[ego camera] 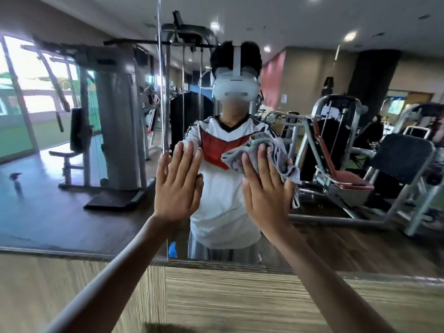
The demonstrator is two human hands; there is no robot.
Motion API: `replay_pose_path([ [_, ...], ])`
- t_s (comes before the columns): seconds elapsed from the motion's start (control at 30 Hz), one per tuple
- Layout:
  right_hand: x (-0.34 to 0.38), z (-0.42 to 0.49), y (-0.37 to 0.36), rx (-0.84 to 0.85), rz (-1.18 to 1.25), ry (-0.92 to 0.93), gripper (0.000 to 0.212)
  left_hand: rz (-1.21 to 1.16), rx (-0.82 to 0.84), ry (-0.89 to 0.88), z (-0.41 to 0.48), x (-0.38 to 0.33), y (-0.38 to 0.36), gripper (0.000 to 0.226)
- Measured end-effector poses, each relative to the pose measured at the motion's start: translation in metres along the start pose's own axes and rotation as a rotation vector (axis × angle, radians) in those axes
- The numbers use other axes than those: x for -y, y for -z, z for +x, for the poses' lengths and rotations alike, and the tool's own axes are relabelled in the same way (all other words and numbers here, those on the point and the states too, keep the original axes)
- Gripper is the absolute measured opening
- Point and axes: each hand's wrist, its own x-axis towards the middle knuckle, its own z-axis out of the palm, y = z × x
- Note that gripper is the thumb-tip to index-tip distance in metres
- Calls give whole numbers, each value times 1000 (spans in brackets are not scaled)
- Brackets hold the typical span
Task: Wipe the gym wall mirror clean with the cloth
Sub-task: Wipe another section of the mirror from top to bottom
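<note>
Daylight blows out the windows (28, 75) reflected far left in the mirror (300, 68). Glare off ceiling spots (350, 36). Edges bow, wide-angle. My view's soft, slightly smeared.

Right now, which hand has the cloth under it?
The right hand: its straight fingers press the grey cloth against the mirror. The left hand lies flat on the mirror with nothing under it.

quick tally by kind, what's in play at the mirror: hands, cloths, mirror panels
hands: 2, left hand and right hand
cloth: 1
mirror panels: 2, left panel and right panel
total: 5
</note>
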Motion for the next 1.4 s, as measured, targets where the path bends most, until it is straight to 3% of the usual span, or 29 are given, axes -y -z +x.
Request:
replay_pose_path([
  [0.1, 22, -37, -14, 10, -8, 157, 49, -26, -2, 35, -12, -5, -1, 53],
  [0.2, 6, -113, -22, 233, -68, 520, 52, -67, 50, 64, -37, -11, 1, 55],
  [0.27, -26, -137, -14, 328, -106, 657, 60, -72, 96, 55, -58, -13, 1, 57],
  [0.37, -46, -106, 0, 239, -101, 517, 59, -54, 145, 24, -76, -19, -3, 61],
  [0.47, -17, -70, -3, 88, -19, 211, 48, -83, 152, 72, -78, -28, -4, 60],
  [0.53, 8, -69, -10, 56, 22, 162, 48, -86, 165, 80, -81, -30, -3, 61],
  [0.67, 26, -124, -23, 182, 64, 415, 53, -91, 214, 48, -102, -25, -1, 60],
  [0.8, -39, -169, -14, 328, -44, 713, 61, -100, 234, 33, -114, -21, 7, 56],
  [0.87, -77, -151, 2, 302, -52, 710, 54, -95, 246, 22, -114, -20, 8, 57],
  [0.93, -89, -119, 13, 241, -18, 571, 49, -81, 244, 33, -112, -23, 6, 57],
  [1.03, -52, -86, 9, 150, 27, 285, 49, -81, 220, 102, -110, -34, 4, 56],
  [1.1, -18, -86, -2, 148, 69, 242, 51, -88, 203, 132, -109, -36, 3, 53],
  [1.23, 14, -131, -22, 254, 84, 524, 54, -82, 192, 92, -108, -26, 3, 51],
  [1.33, -19, -171, -20, 425, 61, 684, 76, -82, 204, 77, -108, -21, 6, 52],
  [1.4, -53, -171, -10, 379, -15, 740, 84, -84, 213, 81, -107, -21, 7, 50],
])
